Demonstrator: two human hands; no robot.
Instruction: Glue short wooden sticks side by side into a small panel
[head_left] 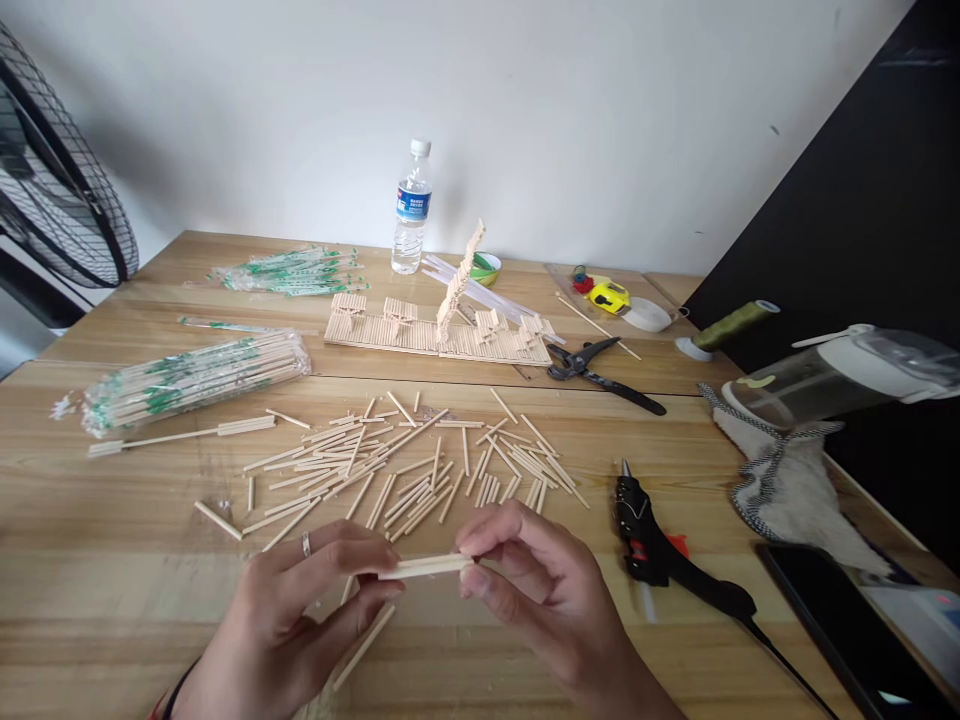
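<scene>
My left hand (300, 610) and my right hand (536, 590) pinch the two ends of a short bundle of cut wooden sticks (426, 566), held level just above the wooden table (97, 580). A ring sits on one finger of my left hand. Beyond my hands lies a scattered pile of cut sticks (405, 465). One loose stick (365, 645) lies under my left hand. Further back stands a stick model (442, 330) on a flat base with a tall upright piece.
A black glue gun (652, 540) lies right of my hands, with its cord trailing. Black cutters (600, 370), a water bottle (412, 210), wrapped chopstick packs (195, 378), a tape measure (609, 296), a thread spool (731, 322), a cloth glove (787, 480), a phone (847, 630) and a fan (52, 190) surround the work.
</scene>
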